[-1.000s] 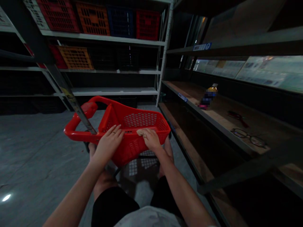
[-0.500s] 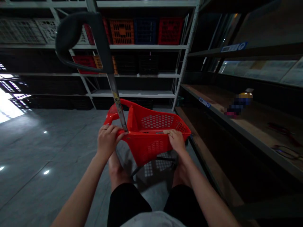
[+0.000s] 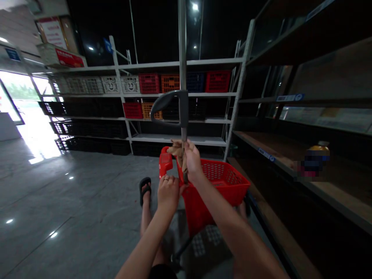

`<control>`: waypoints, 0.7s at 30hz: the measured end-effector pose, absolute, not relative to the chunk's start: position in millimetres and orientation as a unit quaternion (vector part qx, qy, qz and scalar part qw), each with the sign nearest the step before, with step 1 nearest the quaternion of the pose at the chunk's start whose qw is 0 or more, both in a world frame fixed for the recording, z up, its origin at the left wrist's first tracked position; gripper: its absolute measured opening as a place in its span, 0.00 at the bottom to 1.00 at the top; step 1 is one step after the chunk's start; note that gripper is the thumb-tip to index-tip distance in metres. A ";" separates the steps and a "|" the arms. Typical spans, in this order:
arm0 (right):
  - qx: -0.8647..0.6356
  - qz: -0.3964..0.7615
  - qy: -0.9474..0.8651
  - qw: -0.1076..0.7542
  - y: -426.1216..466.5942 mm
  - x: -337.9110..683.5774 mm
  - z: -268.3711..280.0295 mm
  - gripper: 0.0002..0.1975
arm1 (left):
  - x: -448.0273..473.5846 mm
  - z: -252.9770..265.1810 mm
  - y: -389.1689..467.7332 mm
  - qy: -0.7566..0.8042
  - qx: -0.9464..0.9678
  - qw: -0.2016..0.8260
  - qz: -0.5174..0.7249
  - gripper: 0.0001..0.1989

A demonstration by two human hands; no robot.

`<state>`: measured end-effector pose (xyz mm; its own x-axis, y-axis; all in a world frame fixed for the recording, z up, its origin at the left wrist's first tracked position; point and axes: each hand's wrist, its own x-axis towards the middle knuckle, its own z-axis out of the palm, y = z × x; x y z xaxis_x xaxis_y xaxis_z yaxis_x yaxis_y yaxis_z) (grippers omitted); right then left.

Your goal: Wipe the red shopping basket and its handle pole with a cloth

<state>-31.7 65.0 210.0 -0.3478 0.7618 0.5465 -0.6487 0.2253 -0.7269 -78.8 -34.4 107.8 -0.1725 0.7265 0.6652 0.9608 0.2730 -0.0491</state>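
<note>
A red plastic shopping cart [image 3: 200,209] with a perforated basket stands right before me. From its near left corner rises a metal pole [image 3: 183,46] that carries a grey loop handle [image 3: 183,110]. My left hand [image 3: 167,193] is closed over the cart's rim, beside the red handle [image 3: 165,162]; a ring shows on one finger. Below the grey loop, my right hand [image 3: 192,161] presses a crumpled brown cloth [image 3: 177,151] against the pole, fingers bent around it. Part of the cloth is hidden behind the pole and fingers.
On the right runs a wooden shelf [image 3: 261,143] bearing a yellow-capped bottle [image 3: 315,159], partly blurred. White racks [image 3: 174,137] with colored crates [image 3: 217,81] stand behind the cart. Grey floor [image 3: 87,201] stretches left, and my sandalled foot [image 3: 145,190] rests there.
My right hand has gone from the basket's side rim up to the pole with the cloth. The left hand still grips the cart's rim. My view has tilted upward.
</note>
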 end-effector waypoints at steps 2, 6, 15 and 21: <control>-0.035 0.615 -0.533 0.580 73.5 -25.6 255.9 0.16 | -70.5 107.3 -28.7 -0.741 -0.568 0.296 -0.200 0.11; -0.040 0.591 -0.540 0.598 83.0 -13.3 268.8 0.19 | -59.5 106.0 -16.8 -0.745 -0.569 0.281 -0.204 0.15; -0.137 0.514 -0.604 0.593 73.1 26.9 94.9 0.19 | -30.3 102.1 -7.9 -0.747 -0.552 0.319 -0.189 0.14; -0.056 0.597 -0.529 0.601 87.6 29.3 229.2 0.25 | -49.2 128.6 -20.9 -0.672 -0.693 0.201 -0.166 0.14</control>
<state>29.3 87.6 229.2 -0.2714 0.7767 0.5684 -0.6578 0.2814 -0.6986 -49.2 -20.9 128.6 0.0421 0.8649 0.5001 0.9984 -0.0170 -0.0547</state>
